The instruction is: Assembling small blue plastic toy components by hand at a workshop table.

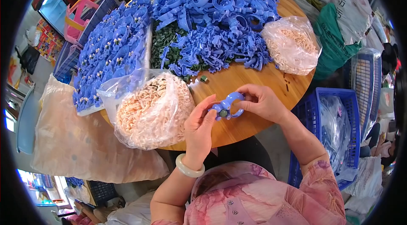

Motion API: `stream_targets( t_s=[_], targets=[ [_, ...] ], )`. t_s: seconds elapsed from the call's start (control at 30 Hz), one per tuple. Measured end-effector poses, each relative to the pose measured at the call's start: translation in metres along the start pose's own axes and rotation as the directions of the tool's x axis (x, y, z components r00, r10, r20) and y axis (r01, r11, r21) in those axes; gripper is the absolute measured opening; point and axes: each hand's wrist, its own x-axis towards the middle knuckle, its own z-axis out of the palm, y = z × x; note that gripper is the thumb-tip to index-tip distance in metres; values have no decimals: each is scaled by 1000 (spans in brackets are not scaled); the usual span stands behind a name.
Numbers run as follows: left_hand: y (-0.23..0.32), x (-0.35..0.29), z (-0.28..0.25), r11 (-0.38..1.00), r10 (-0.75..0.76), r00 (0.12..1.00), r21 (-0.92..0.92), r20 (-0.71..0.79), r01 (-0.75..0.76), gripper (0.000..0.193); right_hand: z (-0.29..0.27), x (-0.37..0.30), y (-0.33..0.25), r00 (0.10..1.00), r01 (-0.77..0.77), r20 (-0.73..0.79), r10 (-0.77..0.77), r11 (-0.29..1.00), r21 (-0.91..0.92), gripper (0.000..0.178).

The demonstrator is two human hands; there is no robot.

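off the right edge of the bench (254, 81): a blue basket (355, 117), a green sack (333, 45); off the left, a pink frame (86, 1).

The ring-shaped plastic piece (227, 104) was blue with a dark green part (223, 113). The far heap of plastic pieces (216, 2) was blue, the round wooden table (229, 80) honey-brown, the left bangle (188, 168) milky white, the near fabric blouse (254, 195) floral pink.

1. Bright, diffuse light covered the round table (271, 76), dimming beneath its right edge.
2. Highlights streaked the clear bag (285, 57) on that edge.
3. Beyond the left edge, small patches blew out white.
4. Lines bent, detail softening, toward the blackened corners.
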Motion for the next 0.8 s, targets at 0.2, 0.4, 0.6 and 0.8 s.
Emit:
stream_targets(
  t_s=[0.2, 0.4, 0.6, 0.8],
  targets=[
    [-2, 4, -3, 876, -276, 960, -396, 55, 274, 35, -1, 3, -9, 991, -124, -65, 120, 990, -71, 25],
    [2, 9, -5, 850, -309, 946, -417, 97, 321, 32, -1, 4, -8, 992, -116, -69, 107, 985, -128, 26],
    [-3, 6, 2, 902, -283, 959, -336, 14, 271, 30, -7, 5, -3, 995, -97, -27, 94, 986, -134, 23],
    [-6, 5, 3, 918, -265, 964, -313, -29, 243, 29, -45, 15, 5, 933, -36, -328, -148, 869, -494, 20]
  ],
)
